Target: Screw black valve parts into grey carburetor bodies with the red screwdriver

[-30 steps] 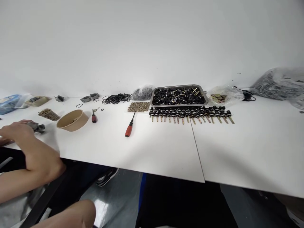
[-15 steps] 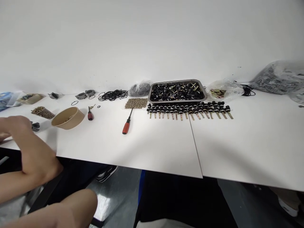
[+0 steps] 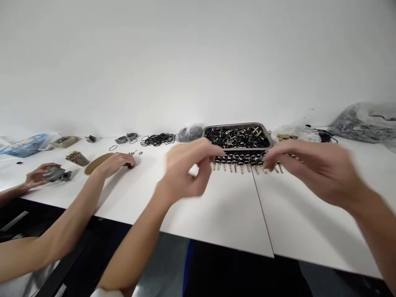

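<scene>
My left hand (image 3: 188, 169) hovers over the table at the left end of a row of small black parts with brass-coloured stems (image 3: 238, 159). Its thumb and forefinger curl together in a pinch. Over the row's right end is my right hand (image 3: 318, 175), fingers bent down and drawn together. Both hands are slightly blurred, and anything between their fingertips is too small to make out. Just behind the row stands a metal tray (image 3: 236, 125) heaped with black and brass-coloured parts. My left hand and forearm hide the table area where the large red-handled screwdriver was seen.
Left, a co-worker's hand (image 3: 117, 162) reaches past a tan bowl (image 3: 95, 163); the other hand (image 3: 36, 176) holds a grey fitting (image 3: 54, 173). Black rings (image 3: 158, 139) lie along the wall. Plastic bags (image 3: 365, 123) stand at the right. A seam (image 3: 262, 210) crosses the white table.
Both my hands have come into view and reached over the row. The co-worker's arm has stretched right, towards the small screwdriver. My view has tilted up and turned slightly left.
</scene>
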`<state>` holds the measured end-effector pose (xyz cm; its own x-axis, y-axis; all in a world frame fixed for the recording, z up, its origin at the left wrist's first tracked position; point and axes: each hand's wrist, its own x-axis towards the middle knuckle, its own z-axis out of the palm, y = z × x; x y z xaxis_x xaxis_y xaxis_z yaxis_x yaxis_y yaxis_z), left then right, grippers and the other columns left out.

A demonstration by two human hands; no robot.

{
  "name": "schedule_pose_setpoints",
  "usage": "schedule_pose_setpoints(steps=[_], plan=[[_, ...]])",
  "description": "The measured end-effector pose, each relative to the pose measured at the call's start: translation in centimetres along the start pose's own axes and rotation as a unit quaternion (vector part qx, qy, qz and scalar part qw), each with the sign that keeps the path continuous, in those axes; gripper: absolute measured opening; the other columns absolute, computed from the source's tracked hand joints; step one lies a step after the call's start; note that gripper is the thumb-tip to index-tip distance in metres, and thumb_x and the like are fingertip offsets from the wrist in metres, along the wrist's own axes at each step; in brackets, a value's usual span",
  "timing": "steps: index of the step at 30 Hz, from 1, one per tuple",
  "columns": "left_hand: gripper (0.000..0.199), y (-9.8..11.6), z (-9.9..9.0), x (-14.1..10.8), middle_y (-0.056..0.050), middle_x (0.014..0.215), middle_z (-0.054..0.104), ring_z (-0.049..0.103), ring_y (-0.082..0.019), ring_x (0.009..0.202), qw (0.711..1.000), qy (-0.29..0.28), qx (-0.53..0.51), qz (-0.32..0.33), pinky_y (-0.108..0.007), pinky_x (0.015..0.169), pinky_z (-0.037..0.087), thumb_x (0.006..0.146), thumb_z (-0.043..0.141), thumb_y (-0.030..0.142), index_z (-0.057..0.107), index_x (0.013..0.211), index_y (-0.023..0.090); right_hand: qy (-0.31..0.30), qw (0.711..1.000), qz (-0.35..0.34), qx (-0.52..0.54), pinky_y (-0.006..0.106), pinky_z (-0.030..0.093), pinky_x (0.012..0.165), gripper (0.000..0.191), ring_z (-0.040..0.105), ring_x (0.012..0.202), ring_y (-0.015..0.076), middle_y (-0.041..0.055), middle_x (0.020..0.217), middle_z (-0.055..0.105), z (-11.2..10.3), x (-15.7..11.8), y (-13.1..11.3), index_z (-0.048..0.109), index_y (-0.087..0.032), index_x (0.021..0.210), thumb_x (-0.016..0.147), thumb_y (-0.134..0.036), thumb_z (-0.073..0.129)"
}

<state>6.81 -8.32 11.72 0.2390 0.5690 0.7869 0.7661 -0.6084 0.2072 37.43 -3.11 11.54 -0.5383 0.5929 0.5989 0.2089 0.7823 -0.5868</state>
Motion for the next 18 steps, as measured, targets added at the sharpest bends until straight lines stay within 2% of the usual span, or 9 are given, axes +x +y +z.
schedule_pose_setpoints(steps=[1, 3, 5, 7, 10, 13, 16, 18], plan=[[0.021, -0.1, 2.0, 0.9, -0.001, 0.073, 0.068, 0.060, -0.009, 0.061, 0.996, -0.051, -0.065, -0.035, -0.023, 0.057, 0.047, 0.092, 0.052, 0.025, 0.072, 0.094, 0.020, -0.042, 0.997, 0.041, 0.042, 0.025, 0.049, 0.065, 0.023, 0.065, 0.073, 0.0126, 0.0015, 0.080, 0.070, 1.0, 1.5, 1.3, 0.070, -0.022, 0.091, 0.098, -0.034, 0.053], [0.018, -1.3, 5.7, 1.9, 0.000, 0.068, 0.065, 0.056, -0.009, 0.055, 0.963, -0.157, -0.179, -0.127, -0.022, 0.052, 0.045, 0.090, 0.055, 0.025, 0.069, 0.098, 0.017, -0.091, 0.982, 0.123, 0.112, 0.025, 0.049, 0.063, 0.034, 0.065, 0.070, 0.0137, 0.0040, 0.078, 0.069, 3.3, 3.3, 4.3, 0.067, -0.018, 0.086, 0.099, -0.044, 0.049], [0.021, -3.1, 8.6, 1.7, 0.003, 0.061, 0.060, 0.050, -0.008, 0.049, 0.941, -0.207, -0.196, -0.182, -0.021, 0.049, 0.040, 0.089, 0.061, 0.032, 0.067, 0.100, 0.016, -0.121, 0.970, 0.161, 0.133, 0.026, 0.048, 0.062, 0.040, 0.063, 0.070, 0.0140, 0.0056, 0.079, 0.068, 5.8, 3.4, 7.2, 0.066, -0.016, 0.086, 0.098, -0.050, 0.049], [0.029, -4.6, 10.4, 0.4, 0.004, 0.062, 0.060, 0.048, -0.008, 0.050, 0.940, -0.227, -0.175, -0.184, -0.022, 0.050, 0.039, 0.089, 0.063, 0.041, 0.067, 0.103, 0.017, -0.133, 0.961, 0.181, 0.159, 0.026, 0.048, 0.063, 0.047, 0.061, 0.068, 0.0137, 0.0064, 0.078, 0.067, 8.0, 2.4, 9.2, 0.065, -0.014, 0.085, 0.099, -0.055, 0.046], [0.036, -5.3, 11.3, -1.9, 0.003, 0.071, 0.065, 0.051, -0.009, 0.056, 0.954, -0.249, -0.101, -0.135, -0.023, 0.055, 0.040, 0.088, 0.065, 0.049, 0.067, 0.109, 0.019, -0.149, 0.950, 0.194, 0.194, 0.026, 0.046, 0.063, 0.055, 0.058, 0.064, 0.0124, 0.0060, 0.074, 0.065, 10.6, 0.5, 10.1, 0.065, -0.014, 0.084, 0.100, -0.060, 0.040], [0.035, -4.7, 11.1, -3.3, 0.001, 0.077, 0.068, 0.053, -0.008, 0.056, 0.961, -0.264, -0.053, -0.064, -0.022, 0.054, 0.039, 0.090, 0.063, 0.049, 0.068, 0.110, 0.020, -0.175, 0.940, 0.201, 0.213, 0.025, 0.046, 0.063, 0.060, 0.058, 0.063, 0.0110, 0.0066, 0.072, 0.066, 12.0, -0.7, 9.3, 0.065, -0.013, 0.078, 0.101, -0.061, 0.038], [0.025, -4.2, 11.3, -3.6, 0.000, 0.074, 0.068, 0.056, -0.008, 0.056, 0.978, -0.201, -0.051, 0.028, -0.021, 0.052, 0.038, 0.094, 0.058, 0.039, 0.068, 0.103, 0.018, -0.180, 0.915, 0.230, 0.278, 0.024, 0.043, 0.055, 0.062, 0.057, 0.055, 0.0100, 0.0079, 0.070, 0.067, 12.5, -0.8, 7.9, 0.064, -0.012, 0.076, 0.099, -0.064, 0.040], [0.021, -4.2, 11.6, -3.6, 0.001, 0.067, 0.064, 0.053, -0.008, 0.054, 0.984, -0.137, -0.058, 0.097, -0.020, 0.050, 0.037, 0.095, 0.059, 0.037, 0.066, 0.090, 0.017, -0.184, 0.876, 0.273, 0.353, 0.023, 0.038, 0.045, 0.063, 0.055, 0.046, 0.0104, 0.0083, 0.064, 0.067, 12.4, -0.6, 7.3, 0.064, -0.010, 0.077, 0.096, -0.066, 0.042]])
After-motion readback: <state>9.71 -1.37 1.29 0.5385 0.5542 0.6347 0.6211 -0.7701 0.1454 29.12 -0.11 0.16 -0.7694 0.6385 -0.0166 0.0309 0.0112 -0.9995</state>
